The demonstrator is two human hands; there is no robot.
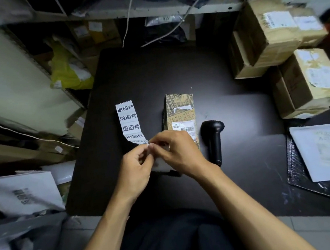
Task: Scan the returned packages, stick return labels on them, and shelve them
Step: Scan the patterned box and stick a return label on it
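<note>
Both hands, left [136,168] and right [179,152], pinch the label strip [129,122] at its near end, apparently peeling one label (edge blurred). Package [180,113] lies on surface [156,75] beside scanner [213,138].

We see a dark table [155,70] carrying a label strip [129,121] and a small printed package [180,113] mid-surface, a black scanner [213,138] beside it, and cardboard boxes [272,35] stacked at the far right corner.
</note>
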